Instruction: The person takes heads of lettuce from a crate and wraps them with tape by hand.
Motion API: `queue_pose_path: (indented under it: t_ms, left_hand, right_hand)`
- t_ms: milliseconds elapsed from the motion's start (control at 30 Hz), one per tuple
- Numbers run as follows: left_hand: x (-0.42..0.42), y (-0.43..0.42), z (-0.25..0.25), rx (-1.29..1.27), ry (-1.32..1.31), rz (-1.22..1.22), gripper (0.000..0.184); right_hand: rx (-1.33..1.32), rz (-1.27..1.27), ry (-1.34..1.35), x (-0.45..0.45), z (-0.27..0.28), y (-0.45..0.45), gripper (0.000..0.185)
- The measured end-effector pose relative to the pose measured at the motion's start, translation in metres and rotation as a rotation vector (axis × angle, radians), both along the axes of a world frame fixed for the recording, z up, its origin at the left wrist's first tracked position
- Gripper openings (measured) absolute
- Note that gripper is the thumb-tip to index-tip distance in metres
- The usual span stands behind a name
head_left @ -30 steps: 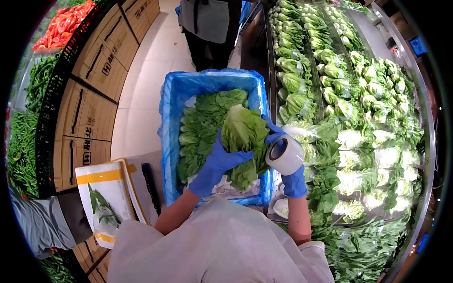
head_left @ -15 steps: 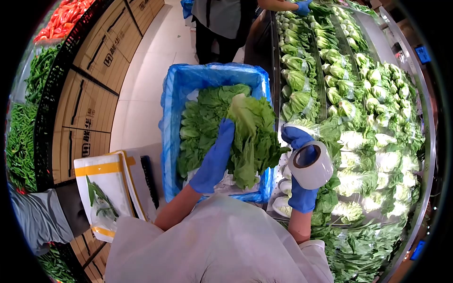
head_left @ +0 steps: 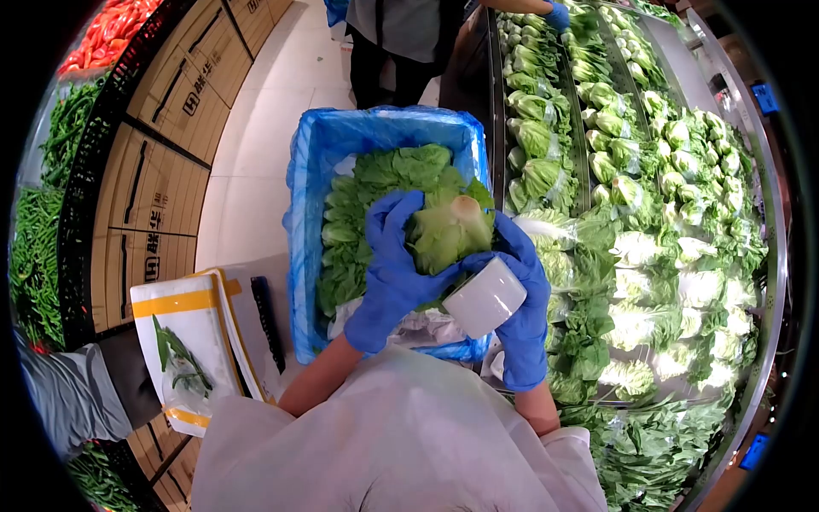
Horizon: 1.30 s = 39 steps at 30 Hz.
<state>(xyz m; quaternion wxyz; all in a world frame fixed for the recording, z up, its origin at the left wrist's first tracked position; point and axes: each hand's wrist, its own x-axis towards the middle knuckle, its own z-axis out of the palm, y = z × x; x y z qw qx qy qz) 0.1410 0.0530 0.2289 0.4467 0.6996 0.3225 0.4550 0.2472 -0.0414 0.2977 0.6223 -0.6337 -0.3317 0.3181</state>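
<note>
Blue-gloved, my left hand (head_left: 394,256) is wrapped round a head of lettuce (head_left: 450,229), its pale cut stem end facing up. From the other side, my right hand (head_left: 525,299) reaches to the lettuce while gripping a wide white roll of tape (head_left: 486,299). The roll's side faces me, and its core is hidden. Whether a strip of tape touches the leaves I cannot tell. Both hands are above a crate lined with blue plastic (head_left: 299,188), where more leafy lettuce (head_left: 401,171) lies with some crumpled white wrapping.
A sloped display (head_left: 584,183) of lettuces and cabbages runs along the right. Beyond the crate, a person (head_left: 401,43) reaches a gloved hand to the display. At left stand a white foam box (head_left: 183,299) with yellow tape and a counter of red and green peppers (head_left: 38,247).
The lettuce has turned so its stem end faces me. My right hand has moved left with the tape roll, from beside the display to the lettuce.
</note>
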Motion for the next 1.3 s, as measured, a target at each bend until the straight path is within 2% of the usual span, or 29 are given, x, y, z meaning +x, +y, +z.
queue_pose_path:
  t_ms: [33, 100, 167, 200, 233, 300, 433, 467, 500, 567, 733, 800, 833, 867, 967, 1033, 1067, 1100, 1133, 1200, 1233, 1300]
  left_hand:
    - [-0.001, 0.003, -0.001, 0.083, -0.007, -0.011, 0.092]
    - [-0.003, 0.003, -0.003, 0.164, -0.013, -0.028, 0.094]
    - [-0.005, 0.001, -0.003, -0.052, 0.018, -0.068, 0.095]
    - [-0.007, 0.0, -0.004, -0.053, 0.017, -0.07, 0.095]
    - [-0.011, 0.0, -0.005, -0.036, 0.09, -0.065, 0.094]
    - [-0.014, 0.0, -0.006, -0.02, 0.166, -0.062, 0.093]
    - [-0.019, 0.003, -0.003, 0.291, 0.208, -0.034, 0.092]
    - [-0.02, 0.006, -0.002, 0.406, 0.237, -0.025, 0.092]
    - [-0.022, 0.009, -0.002, 0.404, 0.239, -0.028, 0.092]
    - [-0.025, 0.013, -0.002, 0.579, 0.259, -0.029, 0.093]
    - [-0.028, 0.022, 0.002, 0.59, 0.283, -0.086, 0.096]
    - [-0.03, 0.027, 0.002, 0.573, 0.288, -0.123, 0.097]
    - [-0.031, 0.031, 0.001, 0.595, 0.291, -0.179, 0.098]
    - [-0.032, 0.034, 0.001, 0.617, 0.291, -0.234, 0.099]
    - [-0.034, 0.039, 0.002, 0.654, 0.347, -0.282, 0.098]
    - [-0.035, 0.043, 0.008, 0.645, 0.417, -0.307, 0.097]
    - [-0.036, 0.043, 0.01, 0.636, 0.486, -0.333, 0.097]
    - [-0.037, 0.042, 0.009, 0.634, 0.489, -0.329, 0.097]
    - [-0.037, 0.041, 0.006, 0.672, 0.527, -0.327, 0.094]
    - [-0.039, 0.04, 0.002, 0.711, 0.566, -0.326, 0.091]
    - [-0.043, 0.041, -0.001, 0.641, 0.52, -0.338, 0.086]
    - [-0.056, 0.042, -0.01, 0.576, 0.483, -0.341, 0.082]
  right_hand:
    - [-0.003, -0.032, 0.054, 0.001, -0.005, -0.002, 0.025]
    - [0.12, 0.077, -0.655, 0.007, -0.011, -0.006, 0.022]
    - [0.02, 0.091, -0.59, 0.006, -0.008, -0.009, 0.024]
    - [-0.077, 0.109, -0.525, 0.005, -0.006, -0.01, 0.027]
    - [-0.079, 0.108, -0.524, 0.005, -0.008, -0.009, 0.027]
    - [0.061, 0.143, -0.29, 0.003, -0.015, -0.005, 0.032]
    - [0.017, 0.256, -0.418, 0.017, -0.031, -0.005, 0.039]
    - [0.053, 0.247, -0.397, 0.02, -0.037, -0.007, 0.033]
    - [0.087, 0.238, -0.374, 0.02, -0.039, -0.007, 0.029]
    - [0.089, 0.211, -0.39, 0.015, -0.037, -0.01, 0.03]
    - [0.202, 0.114, -0.415, 0.01, -0.04, -0.005, 0.029]
    - [-0.107, 0.043, 0.694, 0.014, -0.025, -0.004, 0.029]
    - [-0.109, 0.045, 0.697, 0.017, -0.02, -0.004, 0.029]
    - [-0.157, 0.178, 0.488, 0.021, -0.014, -0.004, 0.027]
    - [-0.268, 0.239, 0.599, 0.032, 0.004, 0.001, 0.016]
    - [-0.289, 0.446, -0.852, 0.041, 0.009, 0.009, 0.01]
    - [-0.16, 0.417, -0.268, 0.054, -0.041, -0.001, 0.007]
    - [-0.16, 0.313, -0.138, 0.048, -0.029, 0.002, 0.006]
    - [-0.198, 0.3, 0.09, 0.046, -0.025, 0.006, 0.005]
    - [-0.236, 0.283, 0.317, 0.047, -0.02, 0.01, 0.004]
    - [-0.201, 0.409, 0.086, 0.048, -0.014, 0.012, 0.007]
    - [-0.154, 0.537, -0.146, 0.048, 0.002, 0.029, 0.011]
